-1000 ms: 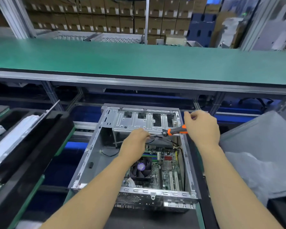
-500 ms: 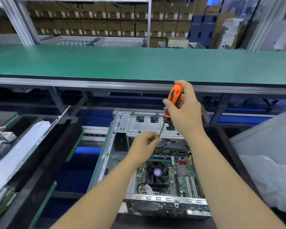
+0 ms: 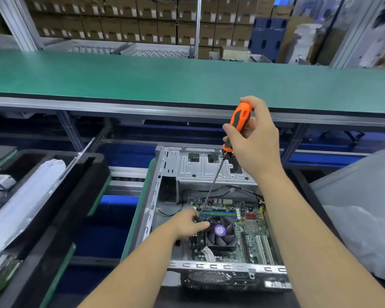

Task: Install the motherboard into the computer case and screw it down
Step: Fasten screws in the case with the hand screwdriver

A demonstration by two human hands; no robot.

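Observation:
An open silver computer case [image 3: 165, 174] lies on its side in front of me. Inside it sits the green motherboard [image 3: 249, 232] with a black CPU fan [image 3: 220, 234]. My right hand [image 3: 257, 138] grips the orange-and-black handle of a screwdriver [image 3: 239, 123], held nearly upright above the case. Its long shaft slants down to the board's upper left corner beside the fan. There my left hand [image 3: 189, 223] pinches something small at the screwdriver's tip; the fingers hide it.
A long green conveyor belt [image 3: 187, 81] runs across behind the case. A black foam tray [image 3: 60, 196] with a wrapped panel stands to the left. Grey plastic bags [image 3: 360, 207] lie to the right. Stacked cardboard boxes fill the background shelves.
The right hand has swung the screwdriver from lying level to nearly upright. The left hand has moved from the drive bay down to the board beside the fan, with the tip following it.

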